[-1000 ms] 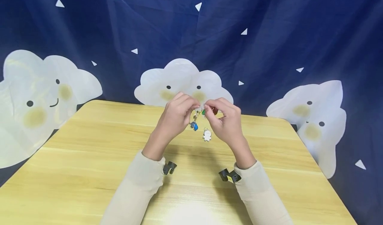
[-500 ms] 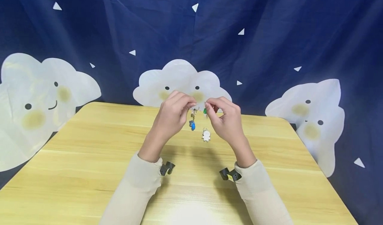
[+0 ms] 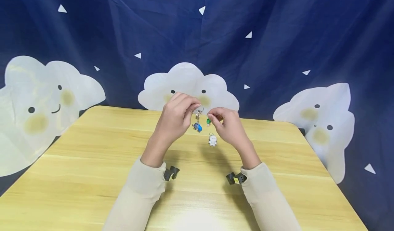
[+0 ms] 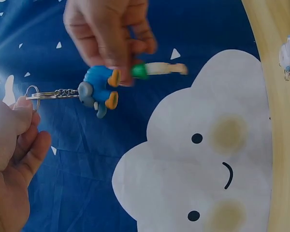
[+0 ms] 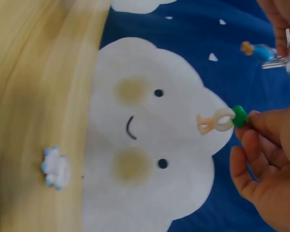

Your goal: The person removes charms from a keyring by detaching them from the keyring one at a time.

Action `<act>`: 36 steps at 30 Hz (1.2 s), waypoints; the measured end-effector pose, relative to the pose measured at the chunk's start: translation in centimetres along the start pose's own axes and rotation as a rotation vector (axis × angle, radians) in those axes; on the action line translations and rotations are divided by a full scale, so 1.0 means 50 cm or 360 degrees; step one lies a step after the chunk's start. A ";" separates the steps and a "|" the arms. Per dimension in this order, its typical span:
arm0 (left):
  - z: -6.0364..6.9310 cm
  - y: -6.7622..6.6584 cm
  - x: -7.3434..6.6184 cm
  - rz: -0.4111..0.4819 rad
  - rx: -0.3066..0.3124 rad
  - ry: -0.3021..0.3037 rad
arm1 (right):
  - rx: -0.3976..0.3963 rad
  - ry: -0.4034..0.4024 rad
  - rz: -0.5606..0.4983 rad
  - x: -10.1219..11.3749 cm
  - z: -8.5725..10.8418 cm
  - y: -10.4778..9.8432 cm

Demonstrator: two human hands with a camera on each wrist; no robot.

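Observation:
Above the table my left hand (image 3: 175, 116) pinches a metal key ring (image 4: 33, 94) between thumb and fingertip. From it a clasp and short chain hold a blue elephant-like figure (image 3: 197, 127) with orange feet. My right hand (image 3: 229, 126) pinches the top of a small charm (image 5: 224, 119) with a green top, a whitish middle and a peach-coloured lower end. A gap separates this charm from the key ring in the head view. Below the hands, a white figure charm (image 3: 212, 140) with a small ring lies on the table; the right wrist view shows its pale blue tips.
The light wooden table (image 3: 92, 176) reaches back to a dark blue curtain (image 3: 172, 26) with cloud faces and white triangles. Black wrist cameras (image 3: 171, 173) sit at both cuffs.
My hands have drawn apart from near contact. The left moved leftward with the key ring and blue figure; the right dropped a little, with the green-topped charm now more visible below its fingers.

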State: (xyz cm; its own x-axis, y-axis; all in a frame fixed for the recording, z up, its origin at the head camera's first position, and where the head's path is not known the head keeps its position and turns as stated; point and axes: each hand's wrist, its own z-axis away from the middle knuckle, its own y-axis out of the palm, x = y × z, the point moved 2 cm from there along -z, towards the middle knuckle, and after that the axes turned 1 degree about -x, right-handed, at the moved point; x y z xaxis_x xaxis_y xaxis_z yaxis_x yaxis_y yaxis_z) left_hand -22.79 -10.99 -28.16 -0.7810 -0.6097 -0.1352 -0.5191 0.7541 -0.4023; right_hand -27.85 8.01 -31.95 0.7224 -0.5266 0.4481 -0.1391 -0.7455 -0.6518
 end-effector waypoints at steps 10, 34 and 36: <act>-0.002 -0.003 0.000 0.0003 -0.0008 0.0019 | 0.0577 0.0111 -0.0005 -0.063 0.009 0.059; -0.001 -0.002 0.000 0.0005 0.0005 0.0041 | 0.0968 0.0094 0.0091 -0.154 -0.046 0.164; 0.000 -0.002 0.000 0.0006 0.0007 0.0037 | 0.0990 0.0090 0.0088 -0.161 -0.052 0.170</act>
State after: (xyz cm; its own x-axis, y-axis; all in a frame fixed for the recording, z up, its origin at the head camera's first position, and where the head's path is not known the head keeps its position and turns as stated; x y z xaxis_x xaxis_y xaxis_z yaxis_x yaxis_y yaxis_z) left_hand -22.74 -11.09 -28.11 -0.7906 -0.6013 -0.1157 -0.5148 0.7551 -0.4061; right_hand -36.59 4.87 -39.51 0.6861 -0.5910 0.4241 0.2575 -0.3480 -0.9015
